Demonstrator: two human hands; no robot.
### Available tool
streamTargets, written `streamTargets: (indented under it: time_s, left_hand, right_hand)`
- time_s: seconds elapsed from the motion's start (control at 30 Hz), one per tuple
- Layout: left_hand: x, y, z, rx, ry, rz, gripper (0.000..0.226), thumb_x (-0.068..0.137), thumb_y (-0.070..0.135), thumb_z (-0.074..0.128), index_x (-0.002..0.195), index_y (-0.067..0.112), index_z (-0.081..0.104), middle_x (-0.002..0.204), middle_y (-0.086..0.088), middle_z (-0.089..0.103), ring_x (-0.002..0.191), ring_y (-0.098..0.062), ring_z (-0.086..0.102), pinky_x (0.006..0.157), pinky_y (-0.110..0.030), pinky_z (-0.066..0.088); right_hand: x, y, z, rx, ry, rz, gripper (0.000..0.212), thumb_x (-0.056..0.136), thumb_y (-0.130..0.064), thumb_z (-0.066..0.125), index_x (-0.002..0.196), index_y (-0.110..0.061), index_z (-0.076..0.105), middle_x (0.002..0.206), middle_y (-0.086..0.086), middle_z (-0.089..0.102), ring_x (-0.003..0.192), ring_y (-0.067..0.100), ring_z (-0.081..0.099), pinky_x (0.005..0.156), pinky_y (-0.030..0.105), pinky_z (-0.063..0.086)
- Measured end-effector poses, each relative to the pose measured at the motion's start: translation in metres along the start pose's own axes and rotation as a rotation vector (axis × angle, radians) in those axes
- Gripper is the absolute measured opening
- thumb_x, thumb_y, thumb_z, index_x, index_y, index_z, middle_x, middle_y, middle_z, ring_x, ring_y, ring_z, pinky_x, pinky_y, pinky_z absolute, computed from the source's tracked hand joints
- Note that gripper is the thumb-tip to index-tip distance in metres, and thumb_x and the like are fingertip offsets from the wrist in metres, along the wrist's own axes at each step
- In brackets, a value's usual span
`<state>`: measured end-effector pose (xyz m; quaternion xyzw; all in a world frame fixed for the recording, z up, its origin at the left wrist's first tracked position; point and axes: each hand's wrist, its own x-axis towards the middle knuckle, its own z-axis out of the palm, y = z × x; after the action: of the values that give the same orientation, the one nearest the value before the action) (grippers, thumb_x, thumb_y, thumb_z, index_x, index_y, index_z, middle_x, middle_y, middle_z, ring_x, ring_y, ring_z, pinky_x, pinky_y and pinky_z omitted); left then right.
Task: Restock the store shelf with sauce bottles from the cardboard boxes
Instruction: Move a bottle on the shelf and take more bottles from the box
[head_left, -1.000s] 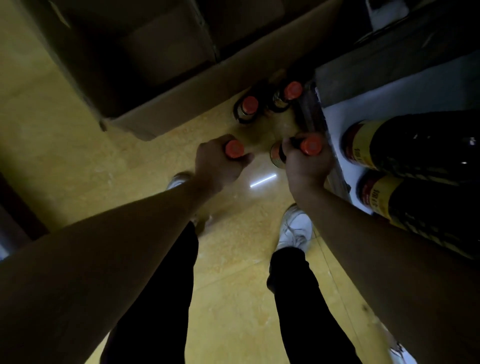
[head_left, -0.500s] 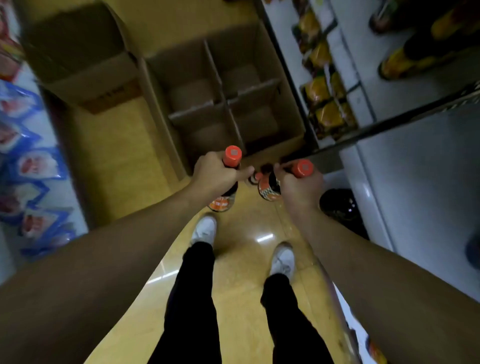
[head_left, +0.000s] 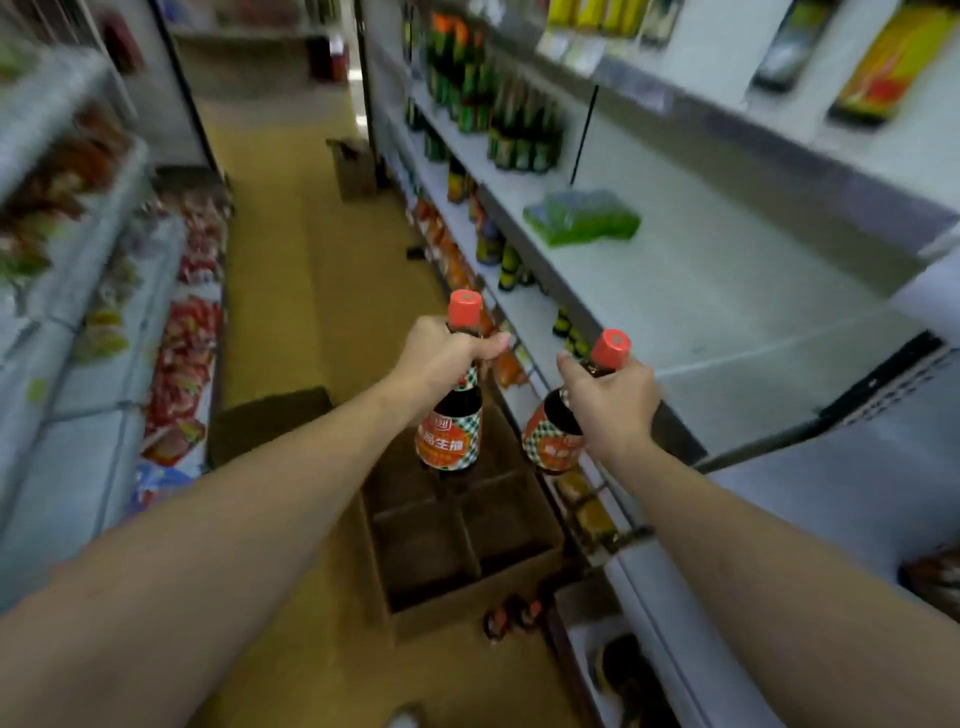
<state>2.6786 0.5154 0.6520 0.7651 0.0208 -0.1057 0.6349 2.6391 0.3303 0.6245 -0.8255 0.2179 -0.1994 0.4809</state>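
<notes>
My left hand (head_left: 439, 358) grips the neck of a dark sauce bottle (head_left: 451, 431) with a red cap and an orange checked label, held upright above the open cardboard box (head_left: 467, 597). My right hand (head_left: 610, 400) grips the neck of a second matching bottle (head_left: 553, 441), tilted slightly, beside the edge of the white store shelf (head_left: 701, 291) on the right. The box has cardboard dividers and its visible cells hold nothing. Two or three more red-capped bottles (head_left: 511, 616) stand on the floor by the box's near right corner.
A green pack (head_left: 582, 221) lies on the white shelf, with green-labelled bottles (head_left: 519, 130) farther back. Lower shelves hold orange packets (head_left: 457, 260). Snack shelves (head_left: 182, 322) line the left side. Another cardboard box (head_left: 353, 166) stands down the yellow-floored aisle.
Both hands have lifted their bottles from floor level up to shelf height. The view has swung up from the floor and box to the aisle and shelves.
</notes>
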Motion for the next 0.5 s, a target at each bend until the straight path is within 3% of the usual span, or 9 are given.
streamTargets:
  time_s: [0.1,0.2,0.3,0.37,0.5]
  left_hand:
    - [-0.014,0.074,-0.010,-0.007,0.012,0.161,0.039,0.084,0.026,0.085,0.086,-0.009,0.068,0.084,-0.018,0.072,0.071,-0.021,0.065,0.071,-0.029,0.049]
    - [-0.033,0.139,-0.010,-0.018,-0.017,0.305,0.039,0.085,0.030,0.084,0.088,-0.005,0.069,0.089,-0.027,0.073,0.075,-0.028,0.068,0.078,-0.043,0.055]
    - [-0.052,0.193,0.000,-0.086,-0.046,0.394,0.038,0.088,0.030,0.081,0.070,0.003,0.062,0.072,-0.020,0.068,0.070,-0.028,0.064,0.077,-0.041,0.054]
    - [-0.061,0.225,0.012,-0.142,-0.056,0.444,0.035,0.089,0.027,0.080,0.067,0.008,0.061,0.066,-0.013,0.068,0.067,-0.026,0.063,0.071,-0.036,0.052]
    - [-0.076,0.279,0.039,-0.227,-0.137,0.522,0.035,0.088,0.029,0.081,0.074,0.005,0.060,0.061,-0.011,0.066,0.056,-0.022,0.062,0.063,-0.031,0.051]
  right_hand:
    - [0.015,-0.068,-0.034,0.020,0.077,-0.099,0.050,0.083,-0.054,0.078,0.062,-0.017,0.053,0.073,0.009,0.066,0.081,0.033,0.066,0.074,0.041,0.050]
    - [0.025,-0.120,-0.071,0.071,0.150,-0.189,0.051,0.082,-0.057,0.078,0.061,-0.019,0.052,0.070,0.012,0.066,0.077,0.032,0.066,0.072,0.043,0.051]
    - [0.028,-0.165,-0.112,0.192,0.215,-0.248,0.053,0.082,-0.055,0.080,0.059,-0.020,0.047,0.061,0.002,0.057,0.067,0.022,0.058,0.065,0.037,0.044]
    - [0.028,-0.191,-0.138,0.270,0.254,-0.283,0.048,0.081,-0.054,0.081,0.063,-0.017,0.055,0.063,-0.001,0.060,0.063,0.015,0.057,0.064,0.034,0.044]
    - [0.033,-0.228,-0.195,0.363,0.324,-0.316,0.056,0.079,-0.055,0.081,0.081,-0.001,0.070,0.078,0.010,0.075,0.078,0.029,0.071,0.078,0.041,0.057]
